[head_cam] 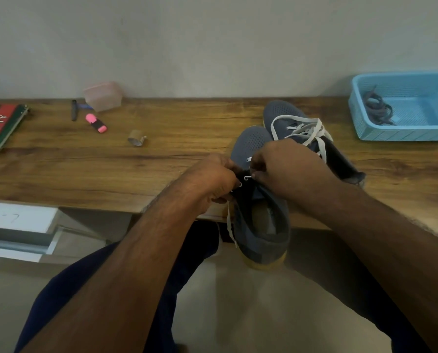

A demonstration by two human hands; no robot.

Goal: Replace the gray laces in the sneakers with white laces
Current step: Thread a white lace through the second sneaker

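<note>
Desk (161,159) edge: both hands pinch limp white lace (230,225) at near sneaker (261,225) eyelets; grip near stiff tip.

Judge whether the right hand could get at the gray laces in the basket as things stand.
Probably yes: the basket is open-topped on that side, the gray laces lie uncovered, but the right hand must first drop the white lace.

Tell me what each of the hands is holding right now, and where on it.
Both work the near sneaker: left hand grips its eyelet edge, with white lace hanging below; right hand pinches the lace at an eyelet.
</note>
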